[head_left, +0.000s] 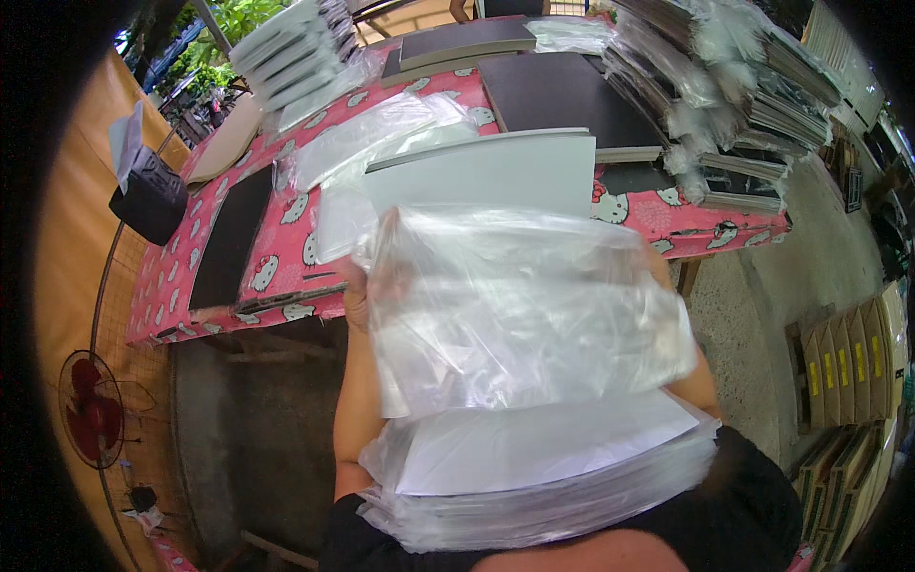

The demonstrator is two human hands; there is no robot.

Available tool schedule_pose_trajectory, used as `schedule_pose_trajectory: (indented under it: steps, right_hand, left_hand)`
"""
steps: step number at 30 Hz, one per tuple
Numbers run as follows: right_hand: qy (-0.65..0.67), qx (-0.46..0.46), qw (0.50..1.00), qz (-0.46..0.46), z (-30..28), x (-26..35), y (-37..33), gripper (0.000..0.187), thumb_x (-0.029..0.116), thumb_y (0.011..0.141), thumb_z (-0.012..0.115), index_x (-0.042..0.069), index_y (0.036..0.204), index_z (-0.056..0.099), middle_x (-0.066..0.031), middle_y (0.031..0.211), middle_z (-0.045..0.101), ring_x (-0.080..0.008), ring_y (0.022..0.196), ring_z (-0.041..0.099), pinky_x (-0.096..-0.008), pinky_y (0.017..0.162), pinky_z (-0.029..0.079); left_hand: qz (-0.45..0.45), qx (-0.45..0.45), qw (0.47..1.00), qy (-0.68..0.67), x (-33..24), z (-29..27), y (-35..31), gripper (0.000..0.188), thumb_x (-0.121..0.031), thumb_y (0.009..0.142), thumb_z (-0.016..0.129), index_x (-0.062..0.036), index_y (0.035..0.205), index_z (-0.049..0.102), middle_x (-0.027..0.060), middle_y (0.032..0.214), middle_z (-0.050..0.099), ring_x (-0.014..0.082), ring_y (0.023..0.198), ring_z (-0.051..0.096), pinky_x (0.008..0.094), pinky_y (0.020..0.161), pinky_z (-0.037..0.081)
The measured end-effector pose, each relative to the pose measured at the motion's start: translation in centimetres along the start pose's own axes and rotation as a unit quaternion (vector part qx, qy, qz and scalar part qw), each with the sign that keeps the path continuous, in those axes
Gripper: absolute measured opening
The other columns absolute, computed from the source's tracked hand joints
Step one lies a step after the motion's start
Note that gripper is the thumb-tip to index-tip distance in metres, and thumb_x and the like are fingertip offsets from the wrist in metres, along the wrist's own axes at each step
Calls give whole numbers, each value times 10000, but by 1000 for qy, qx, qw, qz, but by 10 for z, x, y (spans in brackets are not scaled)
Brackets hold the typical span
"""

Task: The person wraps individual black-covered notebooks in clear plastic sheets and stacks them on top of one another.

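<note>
A clear plastic bag (pixel 534 324) is spread between my hands in front of my chest. At its left edge my left hand (pixel 356 297) is closed on the plastic, some fingers showing through it. My right hand (pixel 634 255) is behind the bag's upper right part, blurred by the film, and seems to grip that side. Below the bag, against my body, lies a stack of clear bags with a white sheet (pixel 543 443) on top. Just beyond my hands, pale grey boards (pixel 496 172) lie at the table's near edge.
The table has a pink patterned cover (pixel 276 238). On it are a black board (pixel 229 238), loose clear bags (pixel 372 143), dark boards (pixel 562 91) and tall plastic-wrapped stacks (pixel 705 86). A red fan (pixel 93 410) stands at left; cartons (pixel 853 362) stand at right.
</note>
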State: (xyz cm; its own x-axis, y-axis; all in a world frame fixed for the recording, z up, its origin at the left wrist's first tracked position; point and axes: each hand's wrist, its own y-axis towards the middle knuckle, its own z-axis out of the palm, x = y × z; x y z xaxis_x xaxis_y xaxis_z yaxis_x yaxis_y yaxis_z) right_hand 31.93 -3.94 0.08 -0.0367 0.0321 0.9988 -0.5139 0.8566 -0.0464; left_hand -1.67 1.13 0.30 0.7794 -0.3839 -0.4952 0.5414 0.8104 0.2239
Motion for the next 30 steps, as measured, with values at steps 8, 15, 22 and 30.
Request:
schedule_pose_trajectory:
  steps: [8, 15, 22, 30]
  right_hand:
    - [114, -193, 971, -82, -13, 21, 5, 248, 145, 749, 602, 33, 958, 531, -11, 726, 535, -74, 643, 489, -191, 566, 393]
    - [-359, -389, 828, -185, -2, 50, 30, 471, 161, 680, 654, 64, 1113, 497, 7, 661, 513, -74, 588, 441, -236, 532, 356]
    - [35, -171, 983, -52, 5, 67, -22, 271, 211, 725, 634, 19, 913, 602, -45, 720, 584, -127, 622, 509, -263, 559, 391]
    - [226, -327, 908, -132, 19, -11, 7, 306, 70, 759, 547, 18, 1057, 500, -46, 937, 563, -128, 848, 541, -255, 696, 456]
  left_hand:
    - [-74, -56, 936, 340, -23, -53, -9, 394, -349, 769, 588, 1, 945, 541, 73, 746, 575, 179, 723, 558, 298, 688, 454]
    - [109, -275, 934, 198, -7, 36, 30, 285, -283, 808, 553, -38, 949, 523, 46, 825, 546, 170, 748, 546, 330, 667, 469]
    - [265, -252, 717, 593, -24, 65, -7, 205, -173, 738, 634, -48, 879, 555, 82, 949, 553, 155, 886, 524, 274, 731, 435]
    - [45, -375, 925, 35, -18, -105, -59, 254, -237, 774, 575, -47, 937, 535, 71, 955, 543, 149, 868, 503, 280, 736, 420]
